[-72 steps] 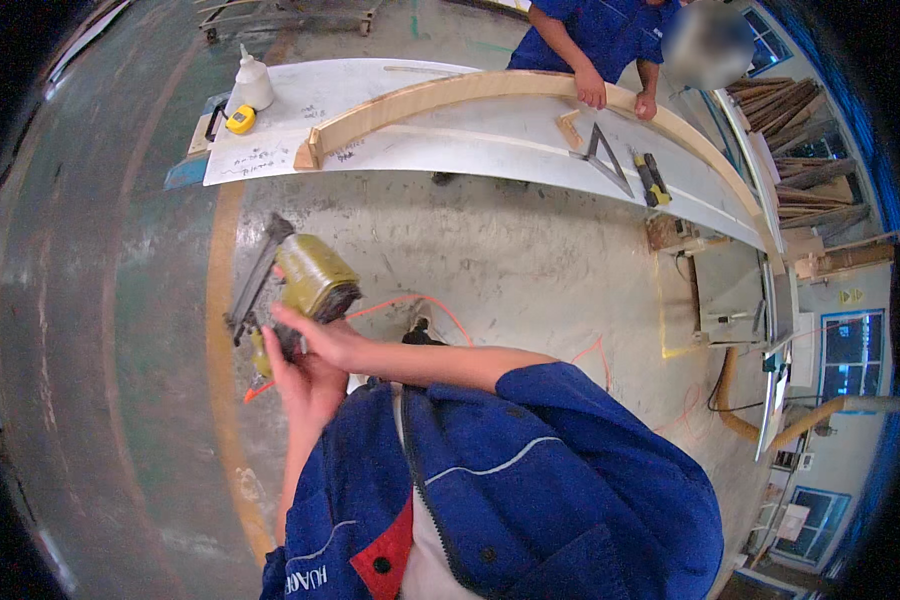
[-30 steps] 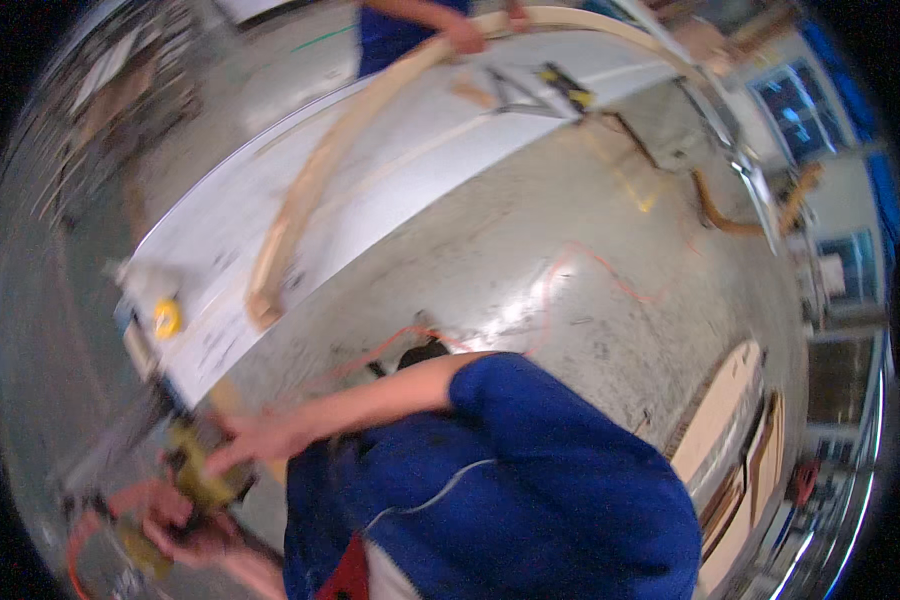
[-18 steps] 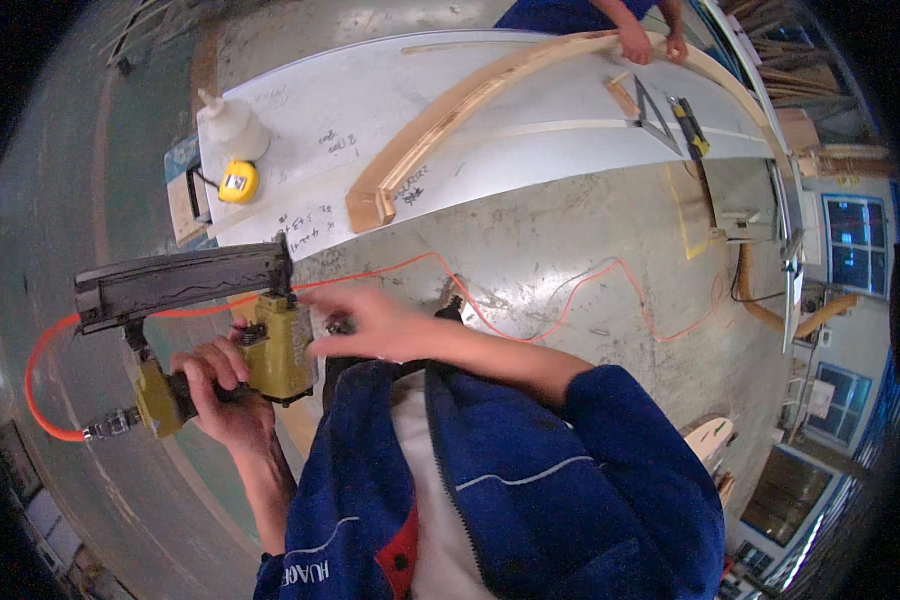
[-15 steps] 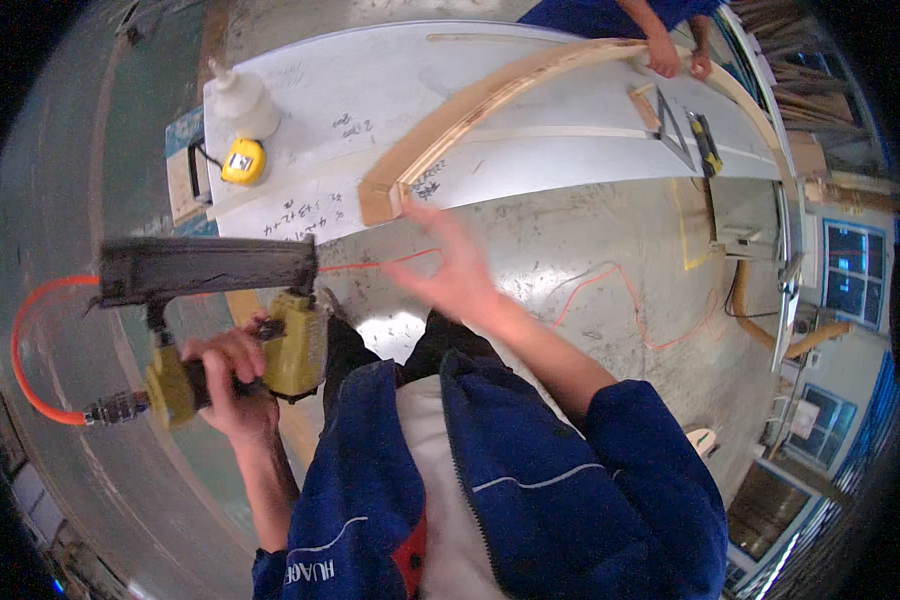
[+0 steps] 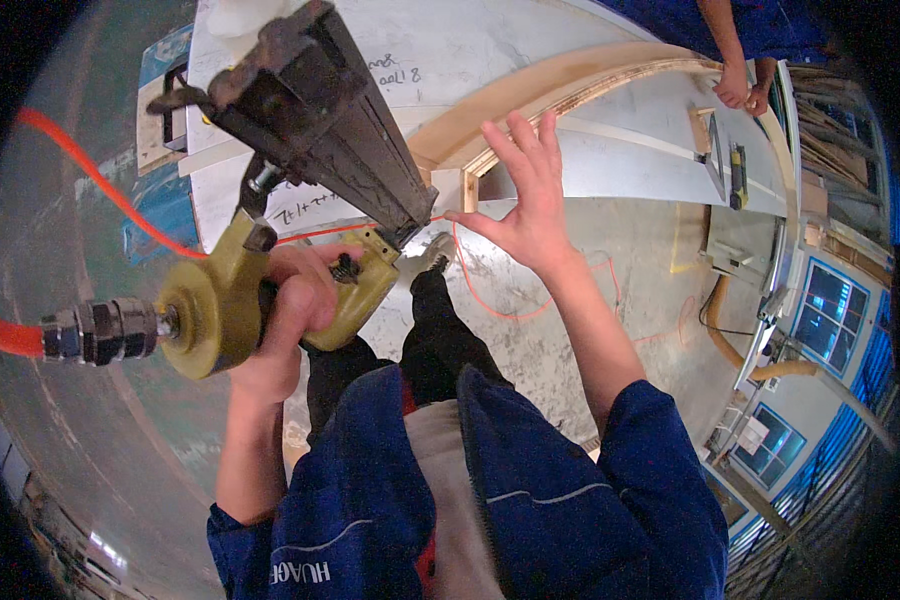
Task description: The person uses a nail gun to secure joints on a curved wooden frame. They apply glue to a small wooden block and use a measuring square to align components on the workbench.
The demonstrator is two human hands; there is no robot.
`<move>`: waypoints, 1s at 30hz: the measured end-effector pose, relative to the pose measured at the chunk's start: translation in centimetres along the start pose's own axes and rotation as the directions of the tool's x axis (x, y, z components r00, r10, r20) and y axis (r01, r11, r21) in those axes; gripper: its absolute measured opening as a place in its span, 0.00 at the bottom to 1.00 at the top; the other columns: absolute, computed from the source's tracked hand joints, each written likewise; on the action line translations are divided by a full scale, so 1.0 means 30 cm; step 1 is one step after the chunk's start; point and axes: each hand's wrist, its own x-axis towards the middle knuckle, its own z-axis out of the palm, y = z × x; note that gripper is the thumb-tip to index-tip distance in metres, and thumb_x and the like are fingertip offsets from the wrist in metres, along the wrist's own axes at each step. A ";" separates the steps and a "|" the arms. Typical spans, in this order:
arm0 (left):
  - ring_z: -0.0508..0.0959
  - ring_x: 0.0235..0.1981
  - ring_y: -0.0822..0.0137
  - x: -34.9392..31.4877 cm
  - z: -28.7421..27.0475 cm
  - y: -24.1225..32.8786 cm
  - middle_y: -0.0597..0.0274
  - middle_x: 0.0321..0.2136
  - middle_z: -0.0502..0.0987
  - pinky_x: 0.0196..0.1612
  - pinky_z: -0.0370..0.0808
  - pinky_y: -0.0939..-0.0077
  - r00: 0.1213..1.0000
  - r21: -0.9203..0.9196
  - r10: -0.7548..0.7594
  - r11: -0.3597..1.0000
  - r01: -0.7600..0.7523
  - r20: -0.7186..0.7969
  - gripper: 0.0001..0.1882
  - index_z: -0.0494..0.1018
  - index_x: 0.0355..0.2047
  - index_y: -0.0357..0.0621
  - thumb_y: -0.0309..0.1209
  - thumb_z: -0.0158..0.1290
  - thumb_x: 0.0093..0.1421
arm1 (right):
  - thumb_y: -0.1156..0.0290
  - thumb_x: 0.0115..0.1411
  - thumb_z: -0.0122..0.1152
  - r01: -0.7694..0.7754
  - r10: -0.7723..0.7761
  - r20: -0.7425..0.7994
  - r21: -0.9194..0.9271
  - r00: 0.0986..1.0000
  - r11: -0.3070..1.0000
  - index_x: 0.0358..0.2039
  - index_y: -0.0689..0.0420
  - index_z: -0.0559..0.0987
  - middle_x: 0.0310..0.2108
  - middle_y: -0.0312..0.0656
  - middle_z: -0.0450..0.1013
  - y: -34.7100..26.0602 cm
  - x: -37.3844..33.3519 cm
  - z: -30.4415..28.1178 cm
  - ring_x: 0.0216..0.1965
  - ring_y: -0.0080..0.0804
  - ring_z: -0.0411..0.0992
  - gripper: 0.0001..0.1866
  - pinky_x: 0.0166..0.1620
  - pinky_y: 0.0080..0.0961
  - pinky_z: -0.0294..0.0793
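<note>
A pneumatic nail gun is gripped by the left hand, near the curved wooden frame set on a marked white tabletop; the fingers of the right hand are splayed, empty. Concrete flooring and blue-framed windows are seen.

Seeing olive-yellow on the nail gun body, charcoal on its magazine, bright silver on the coupling, orange on the air hose. Reading pale tan on the curved wood frame, with light and dark lines banding its layered edge. Getting off-white on the tabletop, black handwriting over it. Spotting yellow and black on the hand tool, dark grey on the triangle. Seeing navy on the jacket, white piping plus a red lining flash; light grey on the shirt, black on the trousers. Logging dark speckling on the grey floor, going greenish at left; ochre on the duct.
</note>
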 end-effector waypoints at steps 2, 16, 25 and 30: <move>0.65 0.17 0.70 0.025 0.012 0.002 0.68 0.14 0.63 0.46 0.74 0.48 1.000 0.037 0.023 0.999 -0.023 -0.011 0.17 0.62 0.22 0.48 0.40 0.53 0.64 | 0.54 0.34 0.79 0.009 -0.008 -0.015 0.027 1.000 1.000 0.59 0.46 0.72 0.62 0.42 0.63 0.009 -0.005 0.009 0.69 0.57 0.47 0.48 0.67 0.56 0.48; 0.66 0.17 0.71 0.113 0.001 0.015 0.66 0.15 0.64 0.47 0.73 0.46 0.996 -0.018 -0.071 0.997 0.072 0.059 0.13 0.62 0.26 0.45 0.34 0.52 0.64 | 0.53 0.33 0.77 0.049 -0.045 -0.053 0.079 0.998 0.996 0.56 0.43 0.76 0.58 0.34 0.67 0.052 -0.012 0.024 0.70 0.47 0.47 0.43 0.68 0.61 0.45; 0.62 0.15 0.72 0.143 0.012 0.040 0.70 0.13 0.59 0.44 0.73 0.51 0.989 0.048 -0.110 0.993 0.106 0.096 0.12 0.62 0.25 0.50 0.35 0.51 0.64 | 0.54 0.32 0.78 0.049 -0.044 -0.061 0.092 0.997 0.995 0.57 0.42 0.75 0.57 0.33 0.68 0.054 -0.010 0.025 0.70 0.46 0.48 0.45 0.69 0.60 0.44; 0.62 0.15 0.72 0.156 0.003 0.047 0.70 0.13 0.59 0.44 0.73 0.51 0.983 0.080 -0.112 0.992 0.101 0.145 0.12 0.62 0.26 0.49 0.35 0.51 0.64 | 0.52 0.32 0.78 0.061 -0.053 -0.077 0.104 0.996 0.993 0.57 0.41 0.75 0.57 0.33 0.68 0.060 -0.017 0.032 0.69 0.46 0.50 0.45 0.68 0.60 0.45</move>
